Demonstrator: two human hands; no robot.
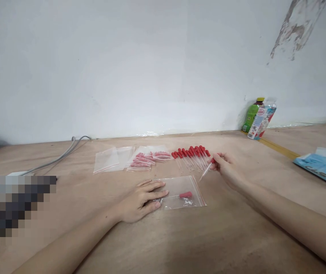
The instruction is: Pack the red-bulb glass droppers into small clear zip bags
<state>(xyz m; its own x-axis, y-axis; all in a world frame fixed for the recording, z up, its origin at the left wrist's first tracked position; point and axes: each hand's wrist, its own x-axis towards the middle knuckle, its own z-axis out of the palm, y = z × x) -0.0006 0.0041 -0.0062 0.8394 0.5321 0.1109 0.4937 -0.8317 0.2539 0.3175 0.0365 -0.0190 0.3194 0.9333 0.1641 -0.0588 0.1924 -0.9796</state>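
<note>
My left hand [143, 199] lies flat with fingers spread on the left part of a clear zip bag [177, 184]. Inside that bag is a dropper with a red rubber bulb [186, 195]; its glass tube runs toward my fingers. My right hand [222, 166] pinches another dropper [207, 170] by its red bulb, the glass tube slanting down to the left above the bag's upper right corner. Just left of this hand, several loose red-bulbed droppers [191, 152] lie in a row, tubes pointing toward me.
Behind my left hand lie bags with red-bulbed droppers [143, 160] and flat zip bags [113, 159]. A green bottle [250, 116] and a carton [261, 121] stand against the wall. A blue packet [321, 169] lies at right, a grey cable [66, 154] at left.
</note>
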